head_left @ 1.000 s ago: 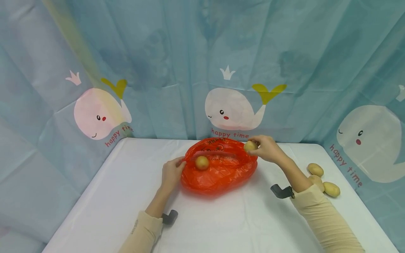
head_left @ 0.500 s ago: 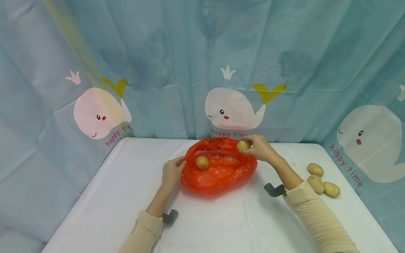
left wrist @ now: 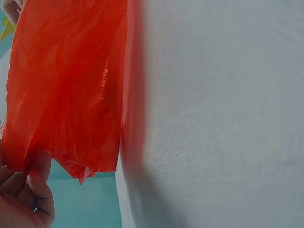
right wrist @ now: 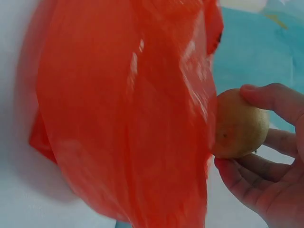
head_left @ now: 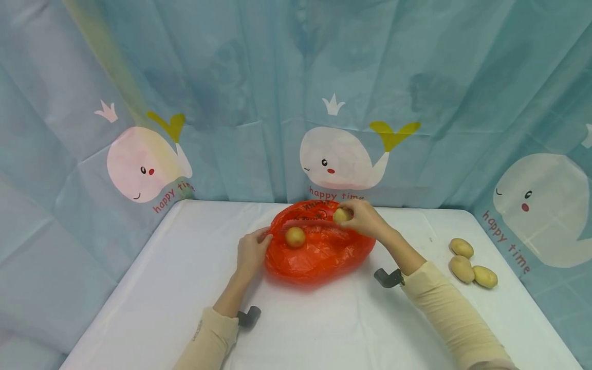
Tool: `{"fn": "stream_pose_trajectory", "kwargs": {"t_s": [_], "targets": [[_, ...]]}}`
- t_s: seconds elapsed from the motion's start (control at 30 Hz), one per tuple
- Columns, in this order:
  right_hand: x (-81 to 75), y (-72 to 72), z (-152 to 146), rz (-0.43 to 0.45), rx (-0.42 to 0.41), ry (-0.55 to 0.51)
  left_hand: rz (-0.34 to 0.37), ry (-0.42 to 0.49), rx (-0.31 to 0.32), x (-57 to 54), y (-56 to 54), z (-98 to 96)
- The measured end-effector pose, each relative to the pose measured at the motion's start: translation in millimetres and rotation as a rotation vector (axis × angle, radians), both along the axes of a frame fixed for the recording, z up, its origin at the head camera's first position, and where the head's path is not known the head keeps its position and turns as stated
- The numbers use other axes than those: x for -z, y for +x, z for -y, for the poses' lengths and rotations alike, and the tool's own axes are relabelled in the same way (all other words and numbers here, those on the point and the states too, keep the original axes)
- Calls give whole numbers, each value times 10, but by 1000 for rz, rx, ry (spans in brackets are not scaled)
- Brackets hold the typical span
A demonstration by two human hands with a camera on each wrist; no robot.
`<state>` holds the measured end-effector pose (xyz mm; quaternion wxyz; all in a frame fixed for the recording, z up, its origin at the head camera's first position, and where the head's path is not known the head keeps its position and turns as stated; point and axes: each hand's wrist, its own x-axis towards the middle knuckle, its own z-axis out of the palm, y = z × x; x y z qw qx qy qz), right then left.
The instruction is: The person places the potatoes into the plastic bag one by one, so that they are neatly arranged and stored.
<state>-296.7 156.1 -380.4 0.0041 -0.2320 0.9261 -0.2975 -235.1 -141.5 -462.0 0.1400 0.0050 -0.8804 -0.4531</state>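
A red plastic bag (head_left: 319,257) stands on the white table with its mouth facing up and held wide. My left hand (head_left: 251,253) pinches the bag's left rim between thumb and fingers; in the left wrist view that hand (left wrist: 28,194) grips the red film at its edge. One potato (head_left: 295,237) shows inside the bag's mouth, toward the left. My right hand (head_left: 365,220) holds another potato (head_left: 341,215) over the right part of the opening. In the right wrist view, thumb and fingers wrap this potato (right wrist: 240,124), partly hidden behind the bag's side.
Three potatoes (head_left: 461,269) lie grouped near the table's right edge. Behind the white table (head_left: 314,329) hangs a blue curtain (head_left: 259,169) with whale prints. A dark wrist mount (head_left: 388,278) sticks out from each sleeve.
My right hand has moved left with its potato, from the bag's right rim to over the opening. The left hand keeps its hold on the rim, and the bag has barely moved.
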Motion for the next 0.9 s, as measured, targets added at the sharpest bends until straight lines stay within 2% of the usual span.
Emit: {"fn": "stream_pose_trajectory", "kwargs": {"t_s": [0.1, 0.4, 0.73, 0.9], "targets": [[42, -18, 54, -6, -25, 0, 4, 4, -2, -3, -2, -1], [144, -43, 219, 41, -32, 46, -16, -7, 8, -6, 5, -1], [260, -116, 400, 106, -59, 19, 1, -5, 7, -40, 4, -9], [317, -153, 472, 107, -68, 37, -4, -10, 3, -42, 7, -15]]}}
